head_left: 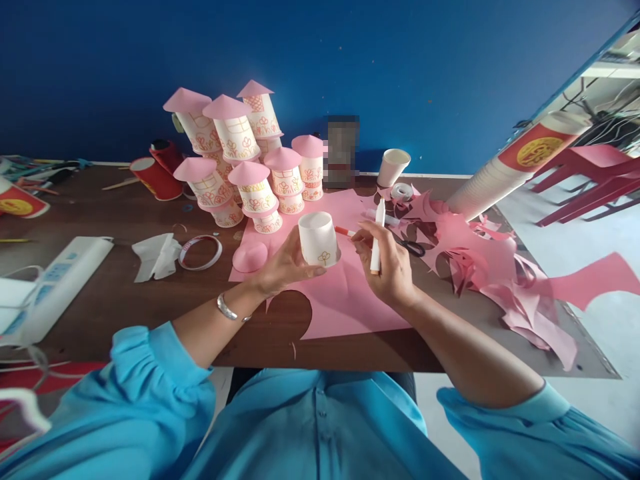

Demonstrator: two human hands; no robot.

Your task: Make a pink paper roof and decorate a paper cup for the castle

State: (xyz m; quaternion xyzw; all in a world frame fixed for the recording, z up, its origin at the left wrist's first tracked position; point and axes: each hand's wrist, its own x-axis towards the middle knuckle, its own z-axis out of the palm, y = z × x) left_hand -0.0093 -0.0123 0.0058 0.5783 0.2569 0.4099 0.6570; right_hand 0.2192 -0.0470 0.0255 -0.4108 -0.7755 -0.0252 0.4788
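Observation:
My left hand (285, 267) grips a white paper cup (318, 239), held upside down above the table, with a small orange flower drawn near its rim. My right hand (387, 263) holds two markers: a white one (377, 243) standing upright and an orange-tipped one (345, 231) whose tip points at the cup. Under both hands lies a pink paper sheet (345, 293) with a round piece cut out of its near edge. A pink paper cone (249, 256) rests beside the left hand.
A pile of decorated cups with pink cone roofs (250, 153) stands behind the sheet. Pink paper scraps (480, 267), scissors (413, 248) and a tape roll (401, 192) lie right. A long cup stack (505, 170) leans there. A power strip (55, 280) and red cups (157, 175) sit left.

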